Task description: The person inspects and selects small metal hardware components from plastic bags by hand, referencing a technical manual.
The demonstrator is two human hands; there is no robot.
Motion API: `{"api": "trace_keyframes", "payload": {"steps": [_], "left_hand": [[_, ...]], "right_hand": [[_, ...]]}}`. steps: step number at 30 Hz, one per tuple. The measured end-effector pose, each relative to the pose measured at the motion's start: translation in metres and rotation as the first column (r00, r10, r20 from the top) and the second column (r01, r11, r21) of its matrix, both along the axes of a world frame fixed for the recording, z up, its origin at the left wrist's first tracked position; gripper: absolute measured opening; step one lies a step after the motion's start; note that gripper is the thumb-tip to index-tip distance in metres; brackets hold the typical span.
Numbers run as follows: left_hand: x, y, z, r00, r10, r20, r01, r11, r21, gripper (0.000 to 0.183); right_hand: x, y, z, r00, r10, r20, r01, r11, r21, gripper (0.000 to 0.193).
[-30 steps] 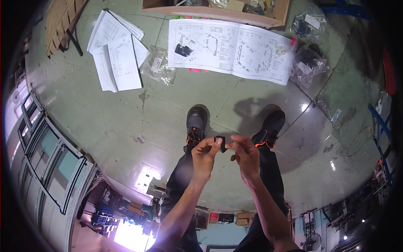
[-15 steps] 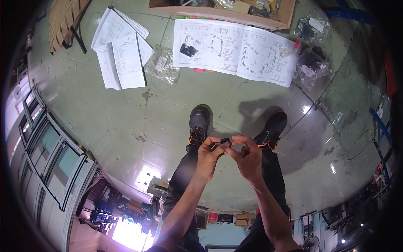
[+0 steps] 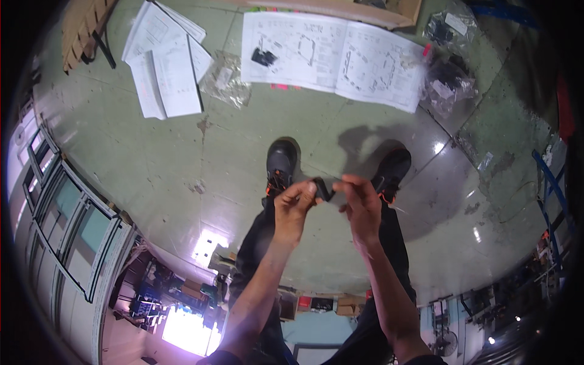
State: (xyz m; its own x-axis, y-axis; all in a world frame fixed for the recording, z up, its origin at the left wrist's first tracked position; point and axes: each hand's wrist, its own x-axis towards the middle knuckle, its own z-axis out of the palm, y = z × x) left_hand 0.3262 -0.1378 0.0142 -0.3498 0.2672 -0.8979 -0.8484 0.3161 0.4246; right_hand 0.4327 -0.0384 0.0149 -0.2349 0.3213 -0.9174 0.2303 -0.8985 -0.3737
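Observation:
A small black angled part point(image 3: 322, 190) is pinched between the thumb and fingers of my left hand point(image 3: 294, 207), in front of my shoes. Just to its right is my right hand point(image 3: 361, 205), its fingers apart and slightly blurred, with a narrow gap between them and the part. An open manual point(image 3: 334, 58) with line drawings lies on the floor ahead, and on its left page rests a small black piece point(image 3: 264, 57). What kind of part I hold is too small to tell.
Left of the manual lie stapled papers point(image 3: 170, 79) and a clear plastic bag point(image 3: 227, 79). More clear bags point(image 3: 449, 88) with dark contents sit to its right. A cardboard box point(image 3: 401, 15) stands beyond. Framed panels point(image 3: 70, 213) lean at the left, blue metal bars point(image 3: 550, 194) at the right.
My right hand has come off the black part and moved slightly right, its fingers opening. The left hand keeps the part, now turned to show its angled shape. The whole view has shifted a little.

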Motion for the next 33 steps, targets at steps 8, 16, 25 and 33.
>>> {"api": "trace_keyframes", "payload": {"steps": [8, 16, 25, 33], "left_hand": [[-0.008, 0.000, 0.002, 0.997, 0.070, 0.029, -0.070, 0.997, -0.017, 0.036], [-0.009, -0.002, 0.001, 0.992, 0.080, 0.095, -0.078, 0.997, -0.027, 0.027], [-0.010, 0.010, 0.014, 0.960, 0.188, 0.207, -0.172, 0.981, -0.092, 0.031], [-0.038, 0.009, 0.055, 0.977, 0.185, 0.108, -0.204, 0.958, 0.200, 0.041]], "right_hand": [[-0.006, -0.002, 0.007, 0.980, 0.171, -0.101, -0.164, 0.983, 0.079, 0.025], [-0.005, 0.000, 0.008, 0.967, 0.144, -0.211, -0.145, 0.989, 0.010, 0.026], [0.001, -0.003, 0.014, 0.973, 0.210, -0.094, -0.208, 0.977, 0.038, 0.018], [-0.037, 0.019, 0.069, 0.914, 0.373, -0.161, -0.336, 0.916, 0.219, 0.014]]}}
